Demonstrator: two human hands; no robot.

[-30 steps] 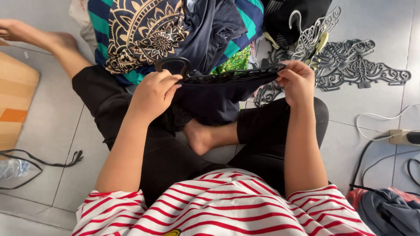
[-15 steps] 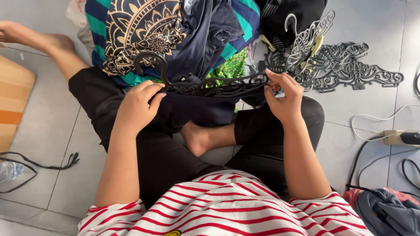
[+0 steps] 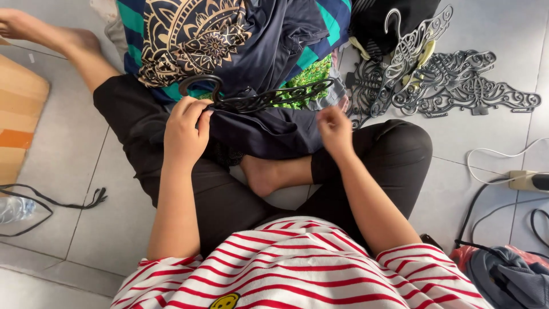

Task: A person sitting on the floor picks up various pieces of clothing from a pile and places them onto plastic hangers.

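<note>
At the far left a wooden board lies on the tiled floor, with a black cord trailing below it and a clear plastic bottle at the edge. You sit cross-legged in black trousers. Your left hand is clenched on the hook end of a black ornate hanger, its fingers also pinching the dark navy garment draped across your lap. The hanger runs level from that hand toward the right, lying over the garment and in front of a heap of patterned clothes. Your right hand hovers just beside the hanger's far end, fingers released and loosely curled, grasping nothing. Further right, a pile of spare ornate hangers rests on the floor, well apart from your hands. At the far right lie a white power strip and its cables.
</note>
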